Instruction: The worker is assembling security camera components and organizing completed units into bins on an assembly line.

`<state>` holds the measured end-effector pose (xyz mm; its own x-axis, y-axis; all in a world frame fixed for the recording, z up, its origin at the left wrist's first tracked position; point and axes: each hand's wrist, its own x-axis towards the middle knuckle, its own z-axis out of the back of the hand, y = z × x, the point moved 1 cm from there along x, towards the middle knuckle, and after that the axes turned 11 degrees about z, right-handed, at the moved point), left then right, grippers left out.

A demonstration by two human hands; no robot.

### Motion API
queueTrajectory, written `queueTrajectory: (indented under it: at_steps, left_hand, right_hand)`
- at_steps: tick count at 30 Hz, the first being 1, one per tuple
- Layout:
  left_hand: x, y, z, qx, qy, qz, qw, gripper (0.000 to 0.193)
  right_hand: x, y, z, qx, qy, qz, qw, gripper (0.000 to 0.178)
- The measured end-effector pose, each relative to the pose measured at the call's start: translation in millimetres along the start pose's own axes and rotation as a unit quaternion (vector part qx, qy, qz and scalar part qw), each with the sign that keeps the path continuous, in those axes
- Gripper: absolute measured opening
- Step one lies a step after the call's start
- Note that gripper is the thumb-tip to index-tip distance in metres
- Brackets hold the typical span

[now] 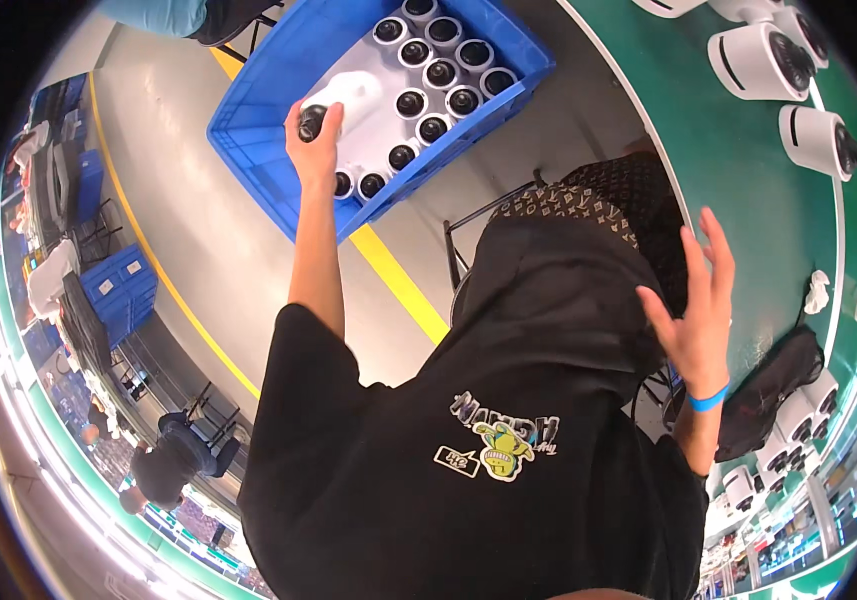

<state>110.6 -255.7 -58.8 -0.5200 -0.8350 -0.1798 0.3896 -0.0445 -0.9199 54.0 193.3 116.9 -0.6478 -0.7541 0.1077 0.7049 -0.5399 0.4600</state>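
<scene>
My left hand reaches over a blue plastic crate and is closed on a white security camera with a black lens end. The held camera is somewhat blurred and overexposed. Beside it in the crate stand several similar white cameras, their black domes facing up, on a pale base. My right hand, with a blue band at the wrist, is raised near the edge of the green worktable. Its fingers are spread, and nothing is in them.
More white cameras lie along the far right of the table. A black bag and a crumpled white piece rest nearer. A yellow line crosses the floor beneath the crate. Another person is at lower left.
</scene>
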Motion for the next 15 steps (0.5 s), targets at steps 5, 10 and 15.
queueTrajectory:
  at_steps: [5, 10, 15]
  left_hand:
    - [65.6, 143.9, 3.8, 0.254, -0.078, 0.046, 0.963, 0.076]
    - [58.5, 195.5, -3.5, 0.391, 0.089, 0.007, 0.916, 0.079]
    - [56.5, 187.2, -24.6, 0.534, 0.116, 0.146, 0.825, 0.083]
  right_hand:
    - [-42.5, -8.7, 5.7, -0.038, -0.003, -0.098, 0.994, 0.066]
    - [-86.6, -8.7, 24.7, -0.115, -0.032, -0.168, 0.978, 0.058]
    - [-129.5, -19.6, 42.4, -0.164, -0.107, -0.222, 0.955, 0.049]
